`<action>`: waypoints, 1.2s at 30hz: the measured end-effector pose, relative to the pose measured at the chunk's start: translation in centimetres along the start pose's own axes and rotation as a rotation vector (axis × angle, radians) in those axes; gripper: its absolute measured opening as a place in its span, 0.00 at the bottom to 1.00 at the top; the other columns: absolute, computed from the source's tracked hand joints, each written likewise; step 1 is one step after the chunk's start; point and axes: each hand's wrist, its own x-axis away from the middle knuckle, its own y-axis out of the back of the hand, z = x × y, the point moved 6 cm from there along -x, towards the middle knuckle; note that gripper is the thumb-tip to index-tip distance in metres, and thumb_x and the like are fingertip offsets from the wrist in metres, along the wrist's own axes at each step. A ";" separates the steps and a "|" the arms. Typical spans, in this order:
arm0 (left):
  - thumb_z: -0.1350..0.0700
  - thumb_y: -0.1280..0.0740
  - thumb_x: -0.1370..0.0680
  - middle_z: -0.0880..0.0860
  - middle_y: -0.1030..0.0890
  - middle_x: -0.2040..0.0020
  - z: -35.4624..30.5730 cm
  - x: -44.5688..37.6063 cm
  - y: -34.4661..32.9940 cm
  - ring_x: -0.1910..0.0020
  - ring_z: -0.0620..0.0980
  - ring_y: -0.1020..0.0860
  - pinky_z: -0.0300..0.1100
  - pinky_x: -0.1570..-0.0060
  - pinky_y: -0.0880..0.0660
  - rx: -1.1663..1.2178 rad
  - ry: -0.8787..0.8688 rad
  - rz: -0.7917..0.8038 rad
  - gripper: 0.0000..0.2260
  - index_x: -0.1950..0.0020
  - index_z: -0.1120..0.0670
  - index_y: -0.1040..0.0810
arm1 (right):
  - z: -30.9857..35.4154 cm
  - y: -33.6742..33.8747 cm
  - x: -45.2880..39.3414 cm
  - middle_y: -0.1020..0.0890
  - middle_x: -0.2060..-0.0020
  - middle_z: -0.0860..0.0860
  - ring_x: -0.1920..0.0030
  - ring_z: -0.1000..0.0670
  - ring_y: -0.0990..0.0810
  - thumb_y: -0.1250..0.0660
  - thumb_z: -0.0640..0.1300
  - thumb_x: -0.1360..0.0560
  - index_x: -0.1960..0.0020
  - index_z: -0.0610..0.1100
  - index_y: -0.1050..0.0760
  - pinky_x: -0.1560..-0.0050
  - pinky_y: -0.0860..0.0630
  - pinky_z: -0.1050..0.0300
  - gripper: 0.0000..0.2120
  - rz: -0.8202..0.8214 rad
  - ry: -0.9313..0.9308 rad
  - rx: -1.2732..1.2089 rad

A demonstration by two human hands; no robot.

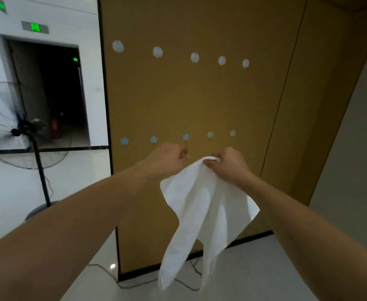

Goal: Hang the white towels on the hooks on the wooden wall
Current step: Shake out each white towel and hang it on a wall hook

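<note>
A white towel [200, 211] hangs down in front of the wooden wall [178, 101]. My right hand [228, 165] grips its top edge, bunched between the fingers. My left hand [167, 158] is raised just left of it, fingers curled near the wall under the middle hook; I cannot tell whether it pinches anything. A lower row of several pale blue flower-shaped hooks [185, 136] runs just above both hands. An upper row of several round white hooks [194, 57] sits higher on the wall. None of the hooks carries a towel.
A black standing fan [24, 129] stands at the left by a dark doorway [52, 92]. Cables [134, 283] trail on the pale floor at the wall's base. To the right, the wooden wall ends at a corner.
</note>
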 end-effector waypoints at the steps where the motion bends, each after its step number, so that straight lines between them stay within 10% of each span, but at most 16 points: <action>1: 0.50 0.43 0.19 0.49 0.20 0.50 1.5 -1.3 0.5 0.53 0.49 0.22 0.42 0.56 0.27 -0.005 0.008 -0.012 0.13 0.40 0.50 0.23 | 0.8 -0.7 -1.9 0.24 0.74 0.53 0.70 0.52 0.25 0.32 0.55 0.24 0.68 0.48 0.23 0.72 0.34 0.58 0.17 -0.004 0.013 -0.015; 14: 0.47 0.32 0.27 0.43 0.20 0.53 15.0 -13.3 2.6 0.55 0.44 0.21 0.38 0.58 0.25 0.018 0.089 -0.128 0.14 0.43 0.47 0.22 | 9.0 -10.6 -23.3 0.17 0.67 0.49 0.62 0.47 0.18 0.33 0.53 0.25 0.62 0.46 0.20 0.60 0.22 0.50 0.12 0.075 0.263 -0.166; 23: 0.54 0.37 0.20 0.46 0.22 0.62 23.0 -23.2 5.6 0.62 0.47 0.24 0.37 0.68 0.34 -0.204 0.281 -0.322 0.06 0.57 0.48 0.24 | 13.4 -14.2 -37.1 0.29 0.75 0.51 0.72 0.51 0.32 0.30 0.54 0.25 0.69 0.42 0.26 0.68 0.38 0.55 0.20 0.137 0.525 -0.279; 36: 0.60 0.39 0.19 0.50 0.19 0.57 29.9 -31.3 16.4 0.58 0.46 0.24 0.31 0.63 0.33 -0.130 0.307 -0.679 0.10 0.50 0.53 0.19 | 20.6 -12.6 -51.1 0.25 0.72 0.50 0.72 0.52 0.29 0.34 0.54 0.23 0.64 0.41 0.21 0.70 0.35 0.57 0.19 -0.016 0.679 -0.315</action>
